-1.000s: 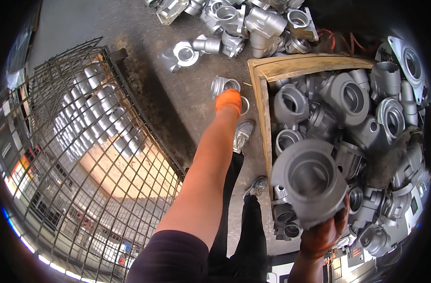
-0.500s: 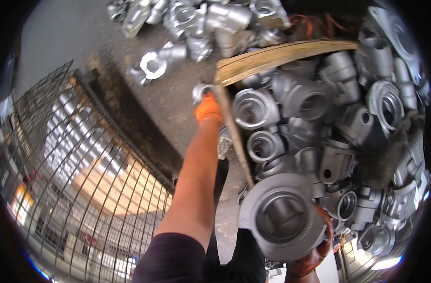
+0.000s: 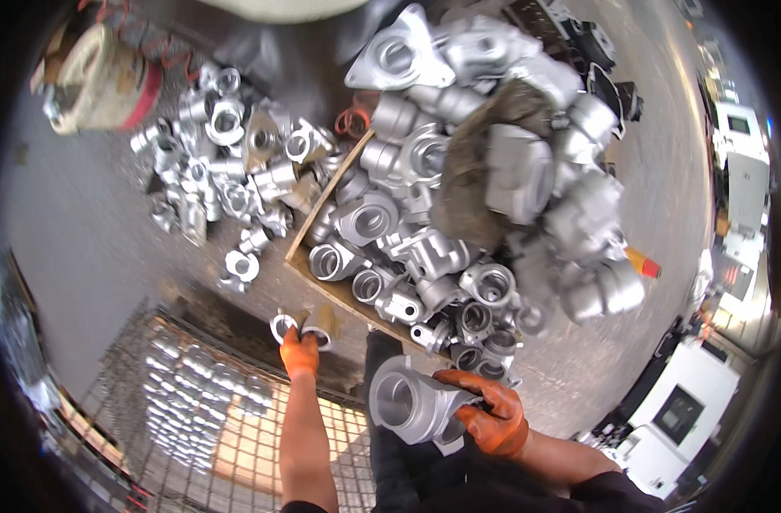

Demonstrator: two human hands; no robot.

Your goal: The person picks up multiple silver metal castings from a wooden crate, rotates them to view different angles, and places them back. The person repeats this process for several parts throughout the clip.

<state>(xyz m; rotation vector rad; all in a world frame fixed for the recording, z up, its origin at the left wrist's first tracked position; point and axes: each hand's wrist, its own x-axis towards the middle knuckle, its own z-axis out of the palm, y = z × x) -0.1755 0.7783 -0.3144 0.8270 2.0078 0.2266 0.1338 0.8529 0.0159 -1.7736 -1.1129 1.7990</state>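
Note:
My right hand (image 3: 497, 419), in an orange glove, is closed around a large grey metal casting (image 3: 396, 403). The casting hangs in front of my body, its wide round bore turned to the left. Farther out to the left, my left hand (image 3: 299, 351), also in an orange glove, is closed on a smaller casting with a bright ring-shaped end (image 3: 282, 326). Right beside that hand is a brownish, cylinder-shaped casting (image 3: 322, 327); whether it joins the ringed one I cannot tell. The left fingertips are partly hidden.
A wooden-edged crate (image 3: 335, 295) heaped with grey castings stands ahead, a dark cloth (image 3: 467, 184) on the heap. More castings (image 3: 228, 120) lie on the floor at the far left, near a white bucket (image 3: 100, 81). A wire-mesh basket (image 3: 164, 419) holding rows of castings stands at lower left.
My view has swung to the right. The large casting in my right hand has turned from facing up to facing left. My left hand still grips a small casting, now nearer the mesh basket.

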